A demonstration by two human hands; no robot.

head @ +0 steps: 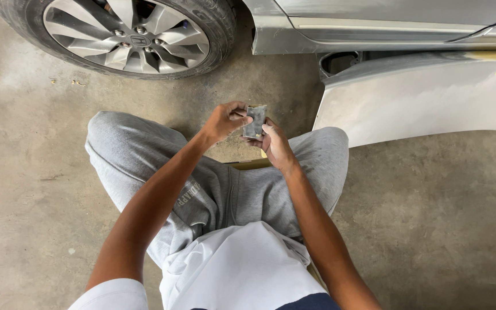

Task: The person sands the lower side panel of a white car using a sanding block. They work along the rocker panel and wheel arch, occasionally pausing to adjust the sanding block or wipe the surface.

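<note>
I sit low on a concrete floor with my knees in grey trousers spread apart. Both hands meet in front of me over a small grey folded piece of sandpaper (255, 121). My left hand (225, 120) pinches its left edge with curled fingers. My right hand (275, 144) cups it from below and from the right, thumb against its face. The sheet stands upright between the two hands, about level with my knees.
A silver car's body (386, 23) fills the top edge, with its alloy wheel and tyre (126, 35) at top left. A detached silver-grey body panel (420, 95), dull and sanded, leans at the right. A yellowish low seat edge (254, 165) shows between my legs.
</note>
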